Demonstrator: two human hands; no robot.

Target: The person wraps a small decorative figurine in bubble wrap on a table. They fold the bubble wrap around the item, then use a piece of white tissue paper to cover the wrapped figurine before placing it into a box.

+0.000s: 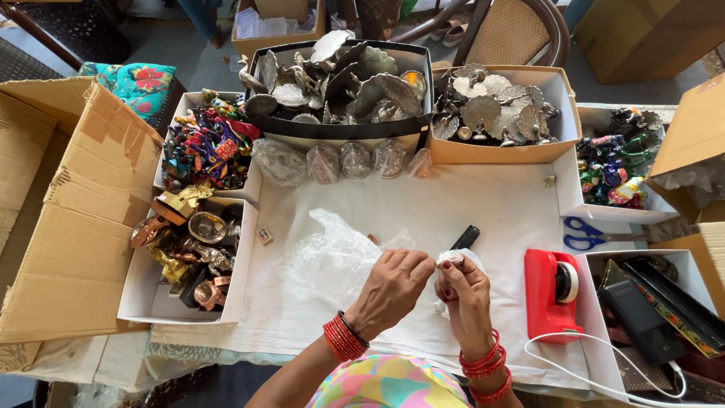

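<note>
Your two hands meet low at the middle of the white sheet (468, 204) that covers the table. Your left hand (393, 285) is curled, fingertips drawn together on the edge of a small white wrapped bundle (455, 259). Your right hand (467, 298) pinches that same bundle from the other side, fingers closed around its lower part, so the bundle sits gripped between both hands, just above the sheet. Red bangles ring both wrists.

Just to the left of your left hand lies a crumpled clear plastic bag (328, 253), flat on the sheet and partly tucked behind your knuckles. A black comb (465, 237) pokes out right behind the bundle, slanting up to the right. Whether it touches the bundle, you cannot tell from here.

To your right stands a red tape dispenser (551, 293) with its roll up, near your right hand but apart from it. Beyond it, blue-handled scissors (583, 233) lie on a white tray (574, 189).

At the far edge, a row of small wrapped pieces (332, 160) lines up in front of a black box of silver metal figures (340, 83), with a tan box of more silver pieces (495, 113) beside it. On your left, white boxes hold coloured figurines (204, 147) and brass ones (189, 249)
</note>
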